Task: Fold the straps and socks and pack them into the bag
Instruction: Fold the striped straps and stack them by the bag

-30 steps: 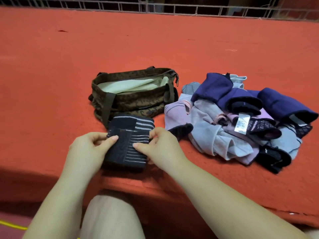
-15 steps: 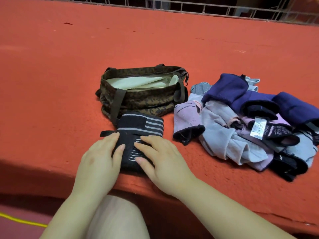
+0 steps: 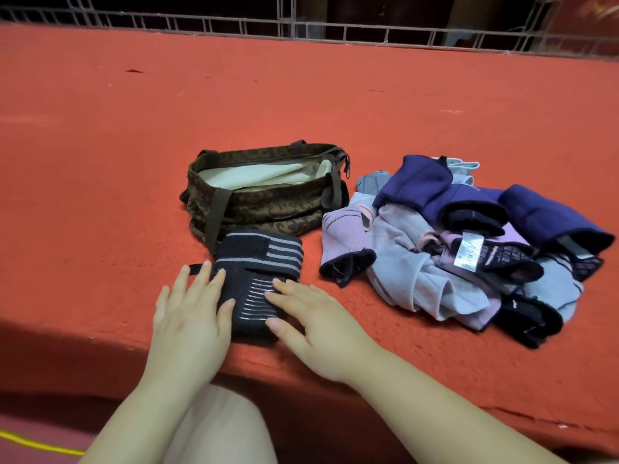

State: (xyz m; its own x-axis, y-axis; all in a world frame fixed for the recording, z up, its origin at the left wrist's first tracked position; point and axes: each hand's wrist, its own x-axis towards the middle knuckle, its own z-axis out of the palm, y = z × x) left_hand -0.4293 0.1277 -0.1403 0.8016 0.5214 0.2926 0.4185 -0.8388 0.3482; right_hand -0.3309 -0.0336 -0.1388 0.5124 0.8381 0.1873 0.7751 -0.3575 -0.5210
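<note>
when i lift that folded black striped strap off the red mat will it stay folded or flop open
The folded black striped strap will probably sag, being soft elastic fabric. A loose tab sticks out on its left, so it may partly unfold. Both the left hand and right hand press it flat, hinting it springs back.

Possibly a home: red carpeted ledge (image 3: 301, 105) below a metal railing (image 3: 301, 28).

Both bare forearms reach forward from the bottom of the view, converging toward the middle. The left hand (image 3: 191, 316) lies palm down with its fingers straight and slightly spread, pointing away from the body. The right hand (image 3: 315, 324) is also flat and palm down, its fingers extended and angled toward the left, thumb stretched out along the near side.
</note>
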